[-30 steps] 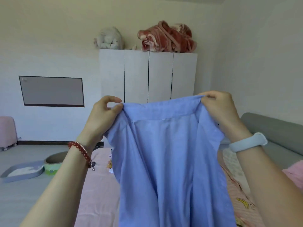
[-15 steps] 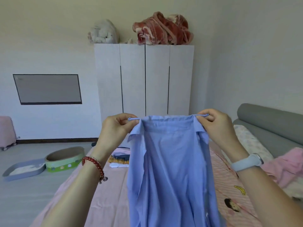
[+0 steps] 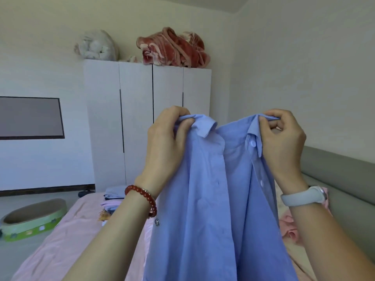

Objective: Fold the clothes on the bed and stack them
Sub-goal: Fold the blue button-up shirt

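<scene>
In the head view, the left hand (image 3: 165, 138) and the right hand (image 3: 283, 141) each pinch one collar end of the blue shirt (image 3: 213, 199), which hangs in the air above the pink bed (image 3: 67, 236), with a folded stack (image 3: 113, 199) near its far edge.

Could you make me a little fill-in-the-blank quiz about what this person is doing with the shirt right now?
1. Both hands, the left hand and the right hand, hold up a shirt whose colour is ____.
2. Each hand grips the shirt near its ____.
3. The bracelet of red beads sits on the ____ wrist.
4. A red blanket lies on top of the white ____.

Missing words: blue; collar; left; wardrobe
</scene>
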Demonstrator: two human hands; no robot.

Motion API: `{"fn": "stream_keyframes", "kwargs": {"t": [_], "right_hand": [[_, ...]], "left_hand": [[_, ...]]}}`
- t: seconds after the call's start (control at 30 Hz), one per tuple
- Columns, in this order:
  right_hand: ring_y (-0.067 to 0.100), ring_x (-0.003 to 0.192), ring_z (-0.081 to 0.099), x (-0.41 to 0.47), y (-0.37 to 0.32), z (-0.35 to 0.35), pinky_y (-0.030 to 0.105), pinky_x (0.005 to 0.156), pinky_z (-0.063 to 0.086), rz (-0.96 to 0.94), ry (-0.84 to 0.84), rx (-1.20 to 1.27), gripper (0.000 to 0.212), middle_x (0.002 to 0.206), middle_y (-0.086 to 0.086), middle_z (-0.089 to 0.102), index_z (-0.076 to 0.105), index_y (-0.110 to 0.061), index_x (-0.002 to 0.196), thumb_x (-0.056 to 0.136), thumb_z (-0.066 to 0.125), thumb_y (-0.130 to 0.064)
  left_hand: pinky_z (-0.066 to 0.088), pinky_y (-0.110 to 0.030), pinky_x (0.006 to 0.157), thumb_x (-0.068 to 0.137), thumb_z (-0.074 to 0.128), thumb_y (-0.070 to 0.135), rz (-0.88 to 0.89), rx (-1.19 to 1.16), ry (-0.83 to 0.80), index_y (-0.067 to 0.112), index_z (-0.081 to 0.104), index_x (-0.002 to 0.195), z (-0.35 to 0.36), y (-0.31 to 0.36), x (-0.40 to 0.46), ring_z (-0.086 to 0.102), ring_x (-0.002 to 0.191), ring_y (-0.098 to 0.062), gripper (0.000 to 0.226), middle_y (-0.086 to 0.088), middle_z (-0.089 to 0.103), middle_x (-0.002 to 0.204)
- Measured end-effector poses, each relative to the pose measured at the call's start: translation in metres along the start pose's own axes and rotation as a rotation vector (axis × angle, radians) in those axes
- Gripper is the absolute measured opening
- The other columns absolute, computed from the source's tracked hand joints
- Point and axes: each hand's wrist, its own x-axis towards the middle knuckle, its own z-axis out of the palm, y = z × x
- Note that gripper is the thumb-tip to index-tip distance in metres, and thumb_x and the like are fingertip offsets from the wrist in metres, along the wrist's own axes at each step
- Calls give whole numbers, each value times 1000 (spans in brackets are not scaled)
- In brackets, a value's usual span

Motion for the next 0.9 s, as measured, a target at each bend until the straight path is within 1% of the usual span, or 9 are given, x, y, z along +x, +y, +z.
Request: {"fn": "stream_keyframes", "kwargs": {"t": [0.1, 0.27, 0.53, 0.6, 0.7, 0.73, 0.77, 0.8, 0.9], "right_hand": [[-9, 57, 52, 6, 26, 18, 7, 60, 36, 66, -76, -72, 11, 58, -16, 53, 59, -17, 85, 83, 57, -5], [12, 58, 50, -13, 107, 63, 22, 56, 33, 169, -281, -223, 6, 53, -5, 52, 62, -4, 86, 85, 56, -5], [32, 83, 57, -120, 304, 179, 31, 63, 36, 479, -604, -387, 6, 86, 17, 64, 58, -3, 85, 88, 53, -5], [28, 82, 55, -155, 357, 213, 30, 64, 38, 666, -712, -339, 10, 87, 15, 59, 56, -4, 96, 87, 54, 0], [21, 78, 50, -212, 427, 246, 30, 61, 37, 957, -972, -188, 46, 88, 5, 49, 33, -18, 130, 91, 48, 2], [16, 77, 32, -234, 447, 251, 33, 62, 39, 1004, -1051, -183, 55, 93, 7, 51, 25, -19, 140, 93, 46, 0], [36, 116, 43, -254, 463, 250, 36, 65, 43, 1013, -1119, -212, 52, 105, 8, 55, 28, -13, 142, 93, 44, -2], [36, 100, 55, -275, 477, 245, 36, 70, 47, 1015, -1160, -247, 47, 115, 11, 56, 34, -10, 140, 94, 42, -3], [33, 101, 57, -333, 501, 209, 37, 79, 48, 1088, -1163, -375, 35, 121, 16, 58, 47, -9, 132, 98, 41, -13]], "left_hand": [[33, -4, 63, 88, 56, 6, -69, 61, -68, 17, 56, 83, 21, -42, 10, 47, 70, 13, 12, 17, 52, 75], [33, -4, 64, 82, 60, 1, -224, 128, -267, 10, 62, 84, 62, -137, -9, 47, 67, -1, 10, -3, 60, 83], [34, -18, 70, 82, 62, 2, -652, 197, -524, 3, 64, 93, 145, -359, -103, 58, 90, -29, 12, -13, 64, 94], [38, -25, 79, 84, 61, 4, -800, 221, -560, 3, 60, 108, 167, -421, -130, 56, 99, -33, 24, -18, 61, 105], [32, -32, 98, 87, 60, 10, -916, 301, -650, 4, 39, 136, 193, -496, -186, 43, 120, -35, 54, -24, 46, 129], [29, -35, 102, 88, 59, 13, -947, 341, -695, 6, 33, 140, 199, -513, -207, 38, 125, -35, 58, -23, 40, 136], [29, -37, 105, 89, 58, 16, -985, 375, -733, 8, 31, 141, 204, -526, -231, 35, 128, -34, 59, -22, 35, 140], [31, -40, 105, 90, 56, 17, -1027, 390, -762, 9, 33, 141, 207, -533, -255, 34, 129, -34, 57, -20, 34, 141], [38, -42, 96, 90, 54, 10, -1104, 334, -774, 2, 46, 130, 209, -527, -330, 43, 119, -36, 42, -22, 45, 130]]}}
